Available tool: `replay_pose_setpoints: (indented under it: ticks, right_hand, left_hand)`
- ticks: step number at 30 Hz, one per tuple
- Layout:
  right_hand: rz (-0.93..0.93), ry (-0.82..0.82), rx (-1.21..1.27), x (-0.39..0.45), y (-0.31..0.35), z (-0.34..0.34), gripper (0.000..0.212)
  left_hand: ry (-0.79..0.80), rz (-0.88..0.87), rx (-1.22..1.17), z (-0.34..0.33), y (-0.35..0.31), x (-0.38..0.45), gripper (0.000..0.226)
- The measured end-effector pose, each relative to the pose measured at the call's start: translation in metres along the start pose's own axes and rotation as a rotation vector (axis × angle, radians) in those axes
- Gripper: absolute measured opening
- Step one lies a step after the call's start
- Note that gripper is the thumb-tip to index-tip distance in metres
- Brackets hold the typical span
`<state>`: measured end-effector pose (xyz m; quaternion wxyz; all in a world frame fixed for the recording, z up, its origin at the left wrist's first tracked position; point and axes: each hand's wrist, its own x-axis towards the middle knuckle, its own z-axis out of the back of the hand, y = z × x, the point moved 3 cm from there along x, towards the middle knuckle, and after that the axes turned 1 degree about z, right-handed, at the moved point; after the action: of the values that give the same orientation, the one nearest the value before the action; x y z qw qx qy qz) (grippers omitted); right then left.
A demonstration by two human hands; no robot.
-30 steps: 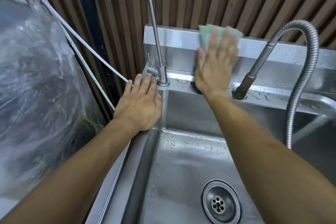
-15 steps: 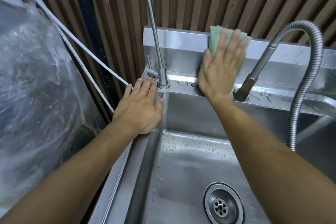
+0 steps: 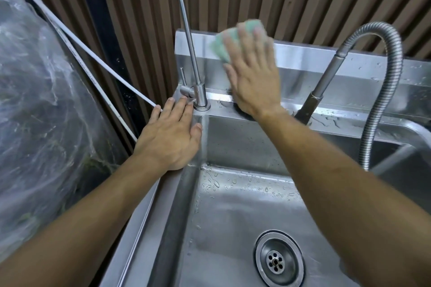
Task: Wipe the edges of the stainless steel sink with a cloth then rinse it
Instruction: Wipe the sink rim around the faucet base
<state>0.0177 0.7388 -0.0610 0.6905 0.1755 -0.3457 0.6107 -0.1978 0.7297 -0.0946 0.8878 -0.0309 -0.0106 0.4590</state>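
And the right hand (image 3: 253, 74) slides left along the sink's back panel (image 3: 314, 63), carrying the green cloth (image 3: 224, 46) with it. A second ago the cloth sat midway between the two taps, then edged right toward the hose tap (image 3: 326, 81); now it has swung back close to the tall gooseneck faucet (image 3: 186, 37). The cloth now peeks out left of the fingers (image 3: 242, 37), which blur with the sweep.

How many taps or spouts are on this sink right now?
2. A slim gooseneck tap stands at the sink's back left corner, by the left hand. A flexible-hose sprayer arches at the back right. More could lie beyond the right edge.
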Motion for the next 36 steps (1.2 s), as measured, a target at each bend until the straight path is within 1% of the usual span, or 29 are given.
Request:
replay_pose_setpoints:
  ticks: [2,3,4,5,8,10,11,13,14,16,19,21,23,25,27,30,33,36]
  right_hand:
    - [-0.470,-0.079,0.121,-0.020,-0.010,0.004,0.059]
    - [-0.608,-0.119,0.190,-0.023,-0.006,0.007,0.058]
    - [-0.655,-0.151,0.252,-0.023,-0.001,0.010,0.055]
    - [-0.631,-0.169,0.313,-0.018,0.001,0.014,0.051]
    - [-0.462,-0.195,0.493,-0.012,0.011,0.036,0.044]
    - [-0.347,-0.136,0.583,-0.024,0.032,0.046,0.041]
    - [-0.297,-0.049,0.585,-0.032,0.048,0.044,0.041]
    - [-0.243,0.169,0.492,-0.050,0.080,0.026,0.049]
    - [-0.244,0.241,0.431,-0.058,0.090,0.013,0.054]
    - [-0.248,0.317,0.328,-0.062,0.092,-0.004,0.063]
    - [-0.152,0.410,0.262,-0.067,0.073,0.000,0.066]
    - [-0.208,0.419,0.254,-0.078,0.049,0.009,0.063]
    - [-0.328,0.392,0.185,-0.088,0.035,0.017,0.062]
    - [-0.426,0.362,0.131,-0.087,0.047,0.017,0.063]
    - [-0.495,0.346,0.171,-0.077,0.068,0.014,0.066]
    - [-0.428,0.418,0.241,-0.069,0.090,0.012,0.065]
    - [-0.382,0.428,0.294,-0.074,0.093,0.017,0.061]
    - [-0.407,0.470,0.460,-0.072,0.088,0.026,0.054]
  left_hand:
    - [0.002,0.006,0.003,0.001,0.000,-0.003,0.066]
    - [0.002,0.010,0.007,0.001,0.001,-0.003,0.066]
    - [0.008,0.011,0.008,0.000,0.001,-0.003,0.066]
    - [0.014,0.009,0.002,-0.001,0.002,-0.002,0.065]
    - [0.014,0.010,-0.024,-0.002,0.002,0.000,0.065]
    - [0.002,0.018,-0.046,-0.002,0.002,0.000,0.064]
    - [0.000,0.020,-0.054,-0.002,0.002,0.000,0.064]
    - [-0.006,0.012,-0.059,-0.004,0.001,-0.001,0.063]
    - [-0.012,0.009,-0.057,-0.005,0.001,-0.001,0.063]
    - [-0.033,0.005,-0.049,-0.006,0.002,0.001,0.064]
    - [-0.026,0.000,-0.045,-0.005,0.002,0.001,0.074]
    - [-0.040,0.002,-0.047,-0.004,0.002,0.000,0.076]
    - [-0.050,0.007,-0.066,-0.002,0.001,-0.002,0.075]
    - [-0.063,0.043,-0.116,-0.002,0.004,-0.006,0.074]
    - [-0.060,0.081,-0.175,-0.001,0.007,-0.010,0.071]
    - [-0.027,0.077,-0.176,-0.005,0.009,-0.013,0.062]
    - [-0.006,0.060,-0.203,-0.004,0.010,-0.015,0.065]
    - [0.005,0.065,-0.211,-0.002,0.010,-0.024,0.070]
